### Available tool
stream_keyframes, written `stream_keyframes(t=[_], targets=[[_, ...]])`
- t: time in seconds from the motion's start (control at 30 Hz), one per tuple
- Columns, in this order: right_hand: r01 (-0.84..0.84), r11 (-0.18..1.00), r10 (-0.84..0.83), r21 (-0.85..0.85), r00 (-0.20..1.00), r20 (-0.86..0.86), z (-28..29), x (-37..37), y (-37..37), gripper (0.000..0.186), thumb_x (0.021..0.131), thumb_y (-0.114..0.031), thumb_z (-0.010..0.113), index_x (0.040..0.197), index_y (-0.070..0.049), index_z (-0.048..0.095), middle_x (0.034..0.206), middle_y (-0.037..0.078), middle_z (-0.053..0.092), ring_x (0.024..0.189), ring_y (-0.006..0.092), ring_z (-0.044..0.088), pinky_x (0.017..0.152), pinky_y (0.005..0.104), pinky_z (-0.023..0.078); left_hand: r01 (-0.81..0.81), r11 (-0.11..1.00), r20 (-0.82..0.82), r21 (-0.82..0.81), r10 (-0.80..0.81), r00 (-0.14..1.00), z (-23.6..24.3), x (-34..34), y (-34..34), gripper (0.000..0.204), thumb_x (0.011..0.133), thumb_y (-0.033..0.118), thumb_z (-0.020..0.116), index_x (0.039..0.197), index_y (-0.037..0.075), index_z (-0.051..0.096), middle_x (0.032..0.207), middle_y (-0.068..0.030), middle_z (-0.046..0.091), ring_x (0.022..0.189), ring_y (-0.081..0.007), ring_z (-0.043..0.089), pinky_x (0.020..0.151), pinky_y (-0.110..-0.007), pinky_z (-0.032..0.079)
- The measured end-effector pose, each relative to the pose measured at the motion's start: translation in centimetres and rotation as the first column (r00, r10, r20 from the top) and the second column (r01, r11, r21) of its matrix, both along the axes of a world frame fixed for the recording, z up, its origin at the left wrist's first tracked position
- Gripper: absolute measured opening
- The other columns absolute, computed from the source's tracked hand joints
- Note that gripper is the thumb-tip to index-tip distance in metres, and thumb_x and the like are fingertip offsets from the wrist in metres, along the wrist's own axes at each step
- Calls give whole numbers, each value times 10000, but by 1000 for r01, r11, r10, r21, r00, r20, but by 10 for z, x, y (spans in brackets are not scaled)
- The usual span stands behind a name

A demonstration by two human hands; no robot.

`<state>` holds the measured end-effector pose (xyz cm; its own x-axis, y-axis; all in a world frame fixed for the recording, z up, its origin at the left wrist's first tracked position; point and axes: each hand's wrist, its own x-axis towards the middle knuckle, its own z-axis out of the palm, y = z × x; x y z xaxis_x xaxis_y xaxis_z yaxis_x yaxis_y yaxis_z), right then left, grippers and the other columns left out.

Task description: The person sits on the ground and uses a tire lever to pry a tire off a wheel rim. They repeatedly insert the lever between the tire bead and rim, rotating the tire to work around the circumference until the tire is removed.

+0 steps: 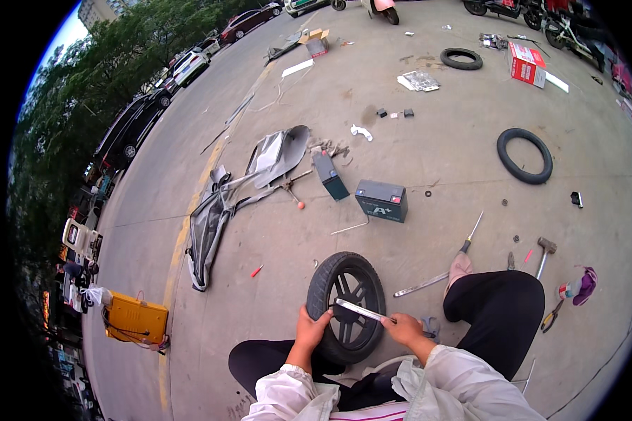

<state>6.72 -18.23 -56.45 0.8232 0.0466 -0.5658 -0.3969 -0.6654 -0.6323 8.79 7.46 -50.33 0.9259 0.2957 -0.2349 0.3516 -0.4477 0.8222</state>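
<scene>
Black wheel (348, 327) sits near, between the person's legs (497, 309) — seemingly for bracing. Left hand (311, 328) curls around its left side, likely steadying it; right hand (404, 329) clasps a flat metal bar (361, 310) — left end over the wheel's face, contact unclear.

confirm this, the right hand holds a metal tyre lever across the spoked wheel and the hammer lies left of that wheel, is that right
Not quite: the head view shows the hammer lying right of the spoked wheel, not left. The right hand does hold the metal tyre lever across it.
</scene>
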Motion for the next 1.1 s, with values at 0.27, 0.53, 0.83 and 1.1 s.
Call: stream_keyframes(t=[0.27, 0.53, 0.83, 1.1], targets=[[-52, 993, 43, 101, 995, 89, -21, -3, 7, 627, 833, -697, 541, 923, -113, 750, 912, 139, 718, 946, 362, 661, 889, 461, 463, 45, 999, -16, -21, -46, 999, -7, -5, 6, 689, 788, 300, 803, 1268, -44, 448, 1054, -173, 644, 960, -232, 628, 847, -355, 503], [-30, 922, 37, 386, 999, -11, -63, -2, 3, 618, 825, -630, 662, 899, -20, 727, 739, 112, 654, 718, 194, 603, 705, 350, 487, 93, 996, -27, -2, -93, 995, 2, -8, -4, 689, 807, 282, 790, 1292, -47, 428, 1077, -172, 634, 977, -233, 618, 866, -352, 496], [-42, 854, 54, 519, 999, -9, -81, 7, 18, 590, 869, -592, 645, 898, -8, 722, 704, 100, 633, 678, 172, 557, 670, 341, 476, 128, 990, -81, -64, -133, 988, 9, -8, -11, 743, 830, 275, 771, 1358, -51, 361, 1171, -194, 601, 1056, -247, 592, 924, -351, 470], [-94, 905, 61, 414, 994, 92, -67, 16, 17, 583, 850, -632, 628, 887, -59, 731, 731, 145, 650, 704, 271, 615, 692, 383, 487, 108, 993, -104, -51, -113, 988, 7, -7, -12, 745, 835, 272, 763, 1372, -44, 356, 1188, -190, 601, 1074, -247, 589, 945, -348, 461]])
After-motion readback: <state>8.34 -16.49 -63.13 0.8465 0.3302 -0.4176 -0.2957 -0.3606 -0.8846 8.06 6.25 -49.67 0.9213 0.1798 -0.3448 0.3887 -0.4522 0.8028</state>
